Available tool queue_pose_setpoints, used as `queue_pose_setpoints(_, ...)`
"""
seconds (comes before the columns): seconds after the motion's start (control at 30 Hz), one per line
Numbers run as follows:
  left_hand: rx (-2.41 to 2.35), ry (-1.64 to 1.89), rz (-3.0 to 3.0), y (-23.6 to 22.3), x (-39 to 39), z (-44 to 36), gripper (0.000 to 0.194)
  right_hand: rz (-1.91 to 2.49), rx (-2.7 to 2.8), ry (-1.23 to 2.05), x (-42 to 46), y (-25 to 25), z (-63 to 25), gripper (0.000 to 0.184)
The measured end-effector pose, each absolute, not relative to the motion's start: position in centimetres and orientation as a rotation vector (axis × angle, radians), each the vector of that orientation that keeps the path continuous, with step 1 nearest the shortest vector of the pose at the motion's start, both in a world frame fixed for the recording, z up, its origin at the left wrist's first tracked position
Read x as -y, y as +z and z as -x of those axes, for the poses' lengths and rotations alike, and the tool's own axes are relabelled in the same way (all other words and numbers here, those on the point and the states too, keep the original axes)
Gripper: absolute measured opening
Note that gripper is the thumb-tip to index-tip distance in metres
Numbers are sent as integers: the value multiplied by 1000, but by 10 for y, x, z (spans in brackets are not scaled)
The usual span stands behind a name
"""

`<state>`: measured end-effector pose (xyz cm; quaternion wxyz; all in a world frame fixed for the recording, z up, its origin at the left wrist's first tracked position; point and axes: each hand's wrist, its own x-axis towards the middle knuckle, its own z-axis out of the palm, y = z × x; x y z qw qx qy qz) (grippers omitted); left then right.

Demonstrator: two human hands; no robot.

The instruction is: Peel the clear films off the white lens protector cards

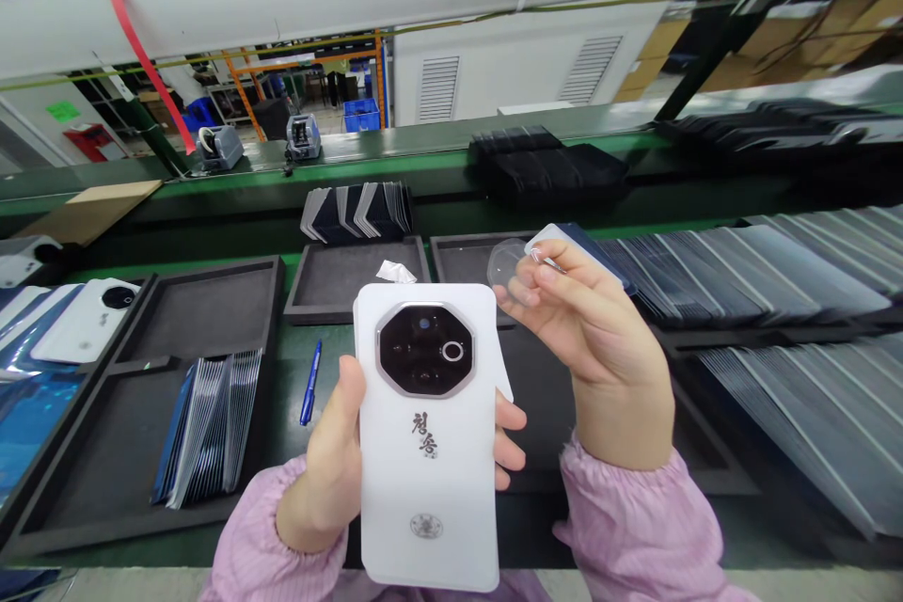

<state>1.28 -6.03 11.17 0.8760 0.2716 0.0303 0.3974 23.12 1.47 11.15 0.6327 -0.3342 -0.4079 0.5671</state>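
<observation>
My left hand (331, 461) is wrapped round a white phone back cover (428, 480), thumb on the left edge and fingertips showing past the right edge. The cover faces me upright, with a black octagonal camera area, dark lettering and a small round emblem. Another white sheet or panel peeks out behind its right side. Up and to the right, my right hand (593, 324) pinches a clear, rounded plastic film (503, 265) between thumb and finger, apart from the cover. Behind that hand, a white and dark blue panel (575, 245) partly shows.
A blue pen (311, 383) lies on the green bench left of the cover. Dark foam trays (212, 306) stand around, one holding a stack of thin panels (212, 428). More panel rows (748, 268) fill the right. A crumpled white scrap (396, 272) and tape dispensers (303, 136) are behind.
</observation>
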Motion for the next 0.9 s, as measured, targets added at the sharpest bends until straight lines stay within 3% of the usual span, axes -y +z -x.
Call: queue_pose_setpoints(0.9,-92,833,-555,115,64,-11,78,739,923,1344,-14,112,-231,28)
